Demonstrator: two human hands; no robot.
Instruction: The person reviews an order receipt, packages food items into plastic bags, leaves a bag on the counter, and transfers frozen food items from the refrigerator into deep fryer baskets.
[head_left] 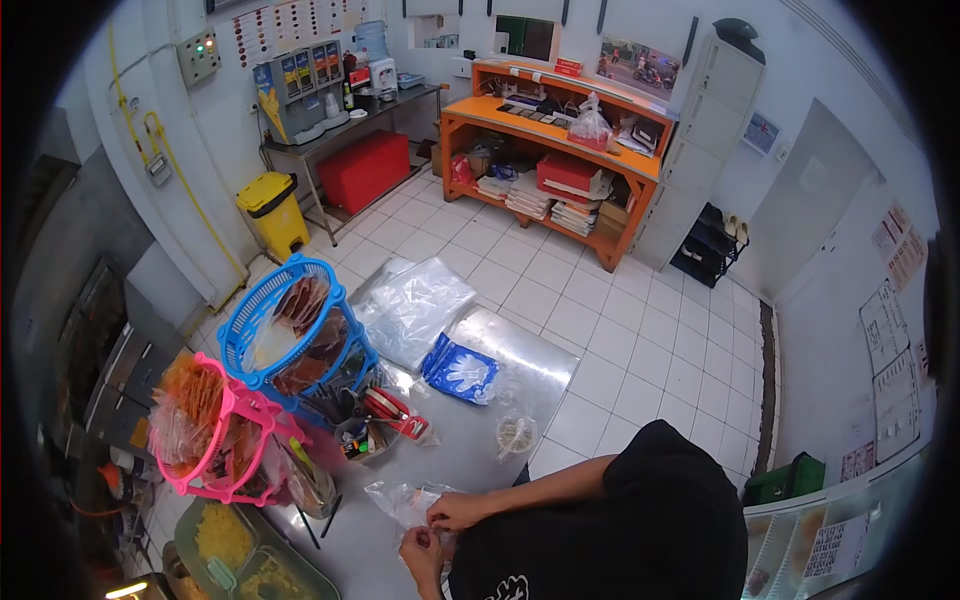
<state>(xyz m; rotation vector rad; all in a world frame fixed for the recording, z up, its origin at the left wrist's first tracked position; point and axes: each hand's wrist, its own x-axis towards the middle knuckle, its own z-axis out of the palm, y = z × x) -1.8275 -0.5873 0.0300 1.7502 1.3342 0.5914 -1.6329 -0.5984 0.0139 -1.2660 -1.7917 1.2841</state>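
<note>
My right hand point(455, 511) reaches across from the black sleeve, its fingers pinched on a clear plastic bag point(393, 501) at the near part of the steel table point(385, 463). Close below it, my left hand point(421, 551) has its fingers closed at the same bag's gathered edge. Part of the bag is hidden behind the hands, and its contents are hard to make out. Farther along the table lies a small clear bag point(516, 436) with something pale inside.
Left of the hands stand a pink basket point(228, 412), a blue basket point(290, 262) with packets, and a lidded tub point(295, 570) of yellow food. A blue glove packet point(461, 370) and plastic sheets point(415, 305) lie at the far end. Behind is an orange counter point(455, 125).
</note>
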